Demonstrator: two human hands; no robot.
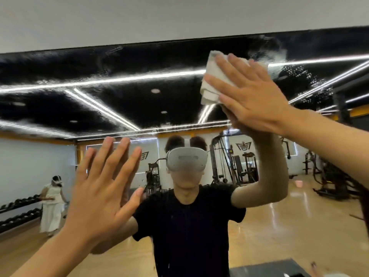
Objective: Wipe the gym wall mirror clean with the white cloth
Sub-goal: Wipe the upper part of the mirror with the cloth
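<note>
Up high, the right hand (253,96) presses the white cloth (215,76) flat-fingered on the mirror (119,80), left hand (99,192) spread open beside; streaks right probably come next.

There is one mirror (119,62). Against the mirror are two hands, the left hand (99,196) and the right hand (253,96), and one white cloth (215,76). Reflected in the mirror are two people, a person in black (187,226) at its middle and a person in white (52,206) at its lower left.

Pale wall (179,15) at 12 o'clock — black ceiling (50,108), white light strips (103,81) below; weight machines (247,166) at 4, dumbbell rack (18,212) at 8, wooden floor (289,226) at 5
</note>
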